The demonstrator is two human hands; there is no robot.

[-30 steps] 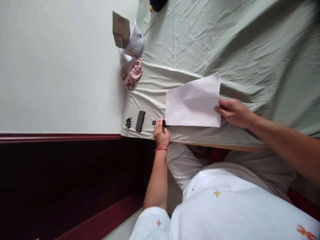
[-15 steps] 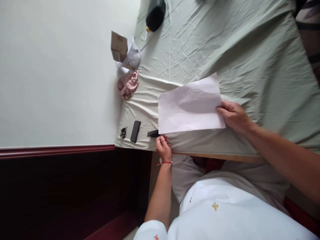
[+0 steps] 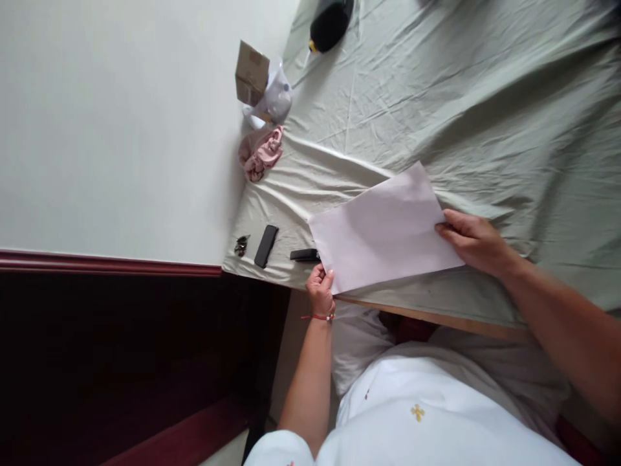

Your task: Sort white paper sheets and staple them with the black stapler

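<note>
Paper (image 3: pixel 385 236), 1 white sheet with no writing legible on the side that shows, lies tilted over the near edge of a bed covered in a pale green sheet (image 3: pixel 436 97). Its lower left corner juts past the bed's edge, where the left hand (image 3: pixel 321 289) pinches it between thumb and fingers; that forearm comes straight up from below, with a red thread bracelet (image 3: pixel 317 317) round the wrist. The right hand (image 3: pixel 473 241) grips the sheet's opposite short edge, thumb on top and fingers curled beneath, the arm stretching in from the lower right corner of the view. Both hands are closed on the paper.

Just beside the paper's left corner rests a small black device (image 3: pixel 304 255), partly tucked under the paper's edge. Next to it lies a black phone (image 3: pixel 266 246), face dark, and beyond that a small bunch of keys (image 3: pixel 240 244), all near the bed's corner. No brand can be read on any of them.

Further along the wall side sits a crumpled pink cloth (image 3: pixel 261 153), then a brown cardboard box (image 3: pixel 251 73) leaning against a white plastic bag (image 3: pixel 277 97); what either holds cannot be told. A black object (image 3: pixel 330 24) with a yellow tip lies at the top edge. The person wears a white garment (image 3: pixel 427 414) with small orange cross marks.
</note>
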